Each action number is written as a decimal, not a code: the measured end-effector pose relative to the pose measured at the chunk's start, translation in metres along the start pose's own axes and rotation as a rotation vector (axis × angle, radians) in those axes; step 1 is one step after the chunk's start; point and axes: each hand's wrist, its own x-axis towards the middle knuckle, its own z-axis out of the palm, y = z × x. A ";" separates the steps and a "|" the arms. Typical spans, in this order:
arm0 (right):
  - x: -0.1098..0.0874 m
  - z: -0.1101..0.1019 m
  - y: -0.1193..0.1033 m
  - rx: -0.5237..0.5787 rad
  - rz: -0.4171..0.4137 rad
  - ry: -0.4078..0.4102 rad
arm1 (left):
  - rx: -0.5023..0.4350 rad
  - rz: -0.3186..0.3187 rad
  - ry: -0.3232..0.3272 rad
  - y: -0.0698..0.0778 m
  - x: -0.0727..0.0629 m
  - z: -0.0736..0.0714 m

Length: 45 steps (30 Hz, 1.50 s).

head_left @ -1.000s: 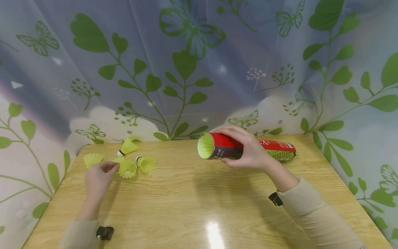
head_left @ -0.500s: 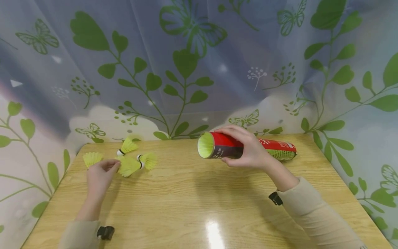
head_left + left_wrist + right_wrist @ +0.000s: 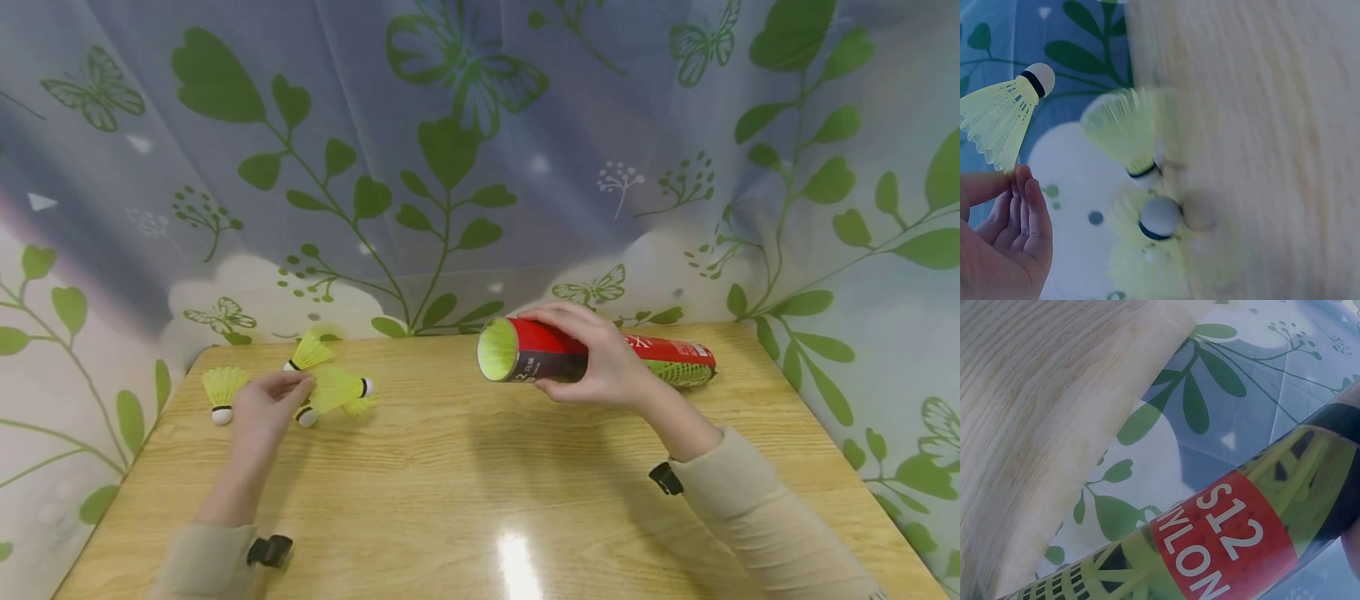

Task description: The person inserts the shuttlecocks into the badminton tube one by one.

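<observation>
My left hand pinches a yellow shuttlecock by the edge of its skirt, its white cork pointing right. In the left wrist view the held shuttlecock hangs off thumb and fingertips. Close by on the table lie several more: one shuttlecock to the left, another behind, and one with its white cork beside my fingers, partly covered. My right hand grips a red and black shuttlecock tube, tilted with its mouth to the left. Yellow skirts show inside the mouth and through the clear wall.
A light wooden table lies under both hands. Along its back and sides hangs a curtain printed with leaves and butterflies. The tube's far end reaches toward the table's back right.
My left hand has lifted and turned the pinched shuttlecock, shifting right so its cork now points right. The left-hand shuttlecock is now uncovered. My right hand and the tube stay nearly still.
</observation>
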 end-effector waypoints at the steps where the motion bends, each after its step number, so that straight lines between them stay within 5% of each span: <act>1: 0.000 0.000 0.000 -0.001 -0.001 0.001 | -0.008 0.002 -0.005 0.003 0.000 0.001; 21: 0.002 0.005 0.002 0.000 -0.026 0.005 | -0.120 0.055 -0.111 0.047 -0.007 0.021; 45: 0.002 0.007 0.000 0.005 -0.021 -0.011 | -0.283 0.171 -0.189 0.109 -0.038 0.036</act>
